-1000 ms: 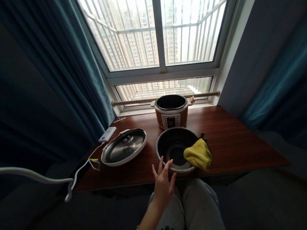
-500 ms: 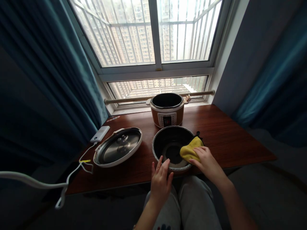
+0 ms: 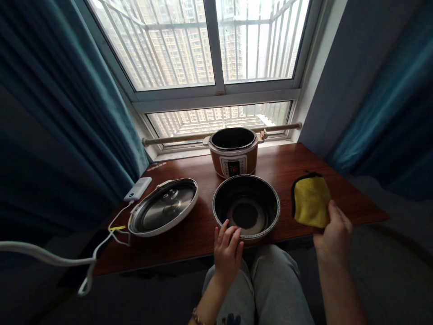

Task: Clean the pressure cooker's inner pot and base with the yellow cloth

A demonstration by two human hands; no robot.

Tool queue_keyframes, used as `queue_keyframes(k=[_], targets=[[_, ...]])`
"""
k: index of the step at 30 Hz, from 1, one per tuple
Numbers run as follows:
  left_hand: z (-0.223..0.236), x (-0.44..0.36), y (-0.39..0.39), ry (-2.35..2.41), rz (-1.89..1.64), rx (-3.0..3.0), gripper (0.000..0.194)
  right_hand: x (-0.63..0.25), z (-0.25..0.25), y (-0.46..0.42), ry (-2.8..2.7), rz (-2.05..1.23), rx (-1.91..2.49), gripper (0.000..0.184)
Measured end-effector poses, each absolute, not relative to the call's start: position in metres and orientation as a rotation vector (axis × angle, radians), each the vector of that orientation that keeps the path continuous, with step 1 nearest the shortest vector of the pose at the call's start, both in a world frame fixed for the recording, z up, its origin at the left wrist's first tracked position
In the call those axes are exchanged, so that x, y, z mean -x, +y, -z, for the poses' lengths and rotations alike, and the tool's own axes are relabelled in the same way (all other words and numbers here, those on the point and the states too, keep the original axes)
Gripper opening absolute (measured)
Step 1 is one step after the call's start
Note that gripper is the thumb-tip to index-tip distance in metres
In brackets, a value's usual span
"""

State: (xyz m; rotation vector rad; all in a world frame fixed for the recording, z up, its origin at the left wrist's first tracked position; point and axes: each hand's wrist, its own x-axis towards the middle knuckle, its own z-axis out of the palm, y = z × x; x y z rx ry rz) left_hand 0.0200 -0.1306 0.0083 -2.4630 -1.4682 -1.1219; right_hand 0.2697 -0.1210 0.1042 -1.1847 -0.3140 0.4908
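Observation:
A yellow cloth with a dark edge (image 3: 310,201) is pinched in my right hand (image 3: 334,230), held up over the table's right side, apart from the pot. In front of me sits a black inner pot (image 3: 246,205) with a light speckled rim and a pale patch inside around its dark bottom. My left hand (image 3: 228,246) rests at the pot's near rim, its fingers spread and bent slightly over the edge, holding nothing. Behind the inner pot stands the brown and white electric cooker (image 3: 233,153), without a lid on it and dark inside.
To the left, the cooker's lid (image 3: 165,207) lies with its metal inside facing up. Beyond it are a white power bank (image 3: 138,188) and a white cable (image 3: 101,243) with a yellow tie. A window with a rail (image 3: 179,139) runs behind the wooden table (image 3: 277,160).
My right hand has moved right, lifting the yellow cloth out of the inner pot and away from its rim. My left hand stays at the near rim.

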Motion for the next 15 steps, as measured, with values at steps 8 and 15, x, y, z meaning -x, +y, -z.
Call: queue_keyframes(k=[8,15], targets=[[-0.005,-0.021,-0.13,-1.479,1.163,2.467,0.032,-0.226,-0.066,-0.107,-0.593,-0.822,1.352,0.04],[-0.005,-0.02,-0.131,-1.479,1.147,2.467,0.031,-0.224,-0.053,-0.095,-0.857,-0.882,1.356,0.05]])
